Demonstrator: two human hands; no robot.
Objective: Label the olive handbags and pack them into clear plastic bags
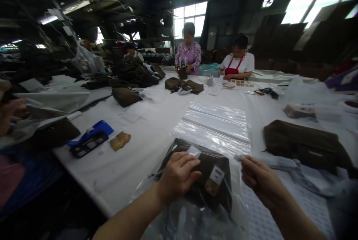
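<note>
Dark folded garment lies inside a clear plastic bag at the near edge of the white bench, right in front of me. A white tag shows on its top face through the plastic. My left hand rests palm-down on the garment's left side, fingers curled over it and pressing the film, forearm coming in from the lower left. My right hand hovers just to the right of the bag, fingers pinched on the thin edge of the plastic, wrist angled in from the lower right.

Just beyond the bag lies a stack of flat clear bags, and past that I see open bench. To the right, near my right hand, sits another dark folded garment. To the left, well apart, a blue tape dispenser and a small tan piece lie near the bench's left edge. Two people work at the far end.
</note>
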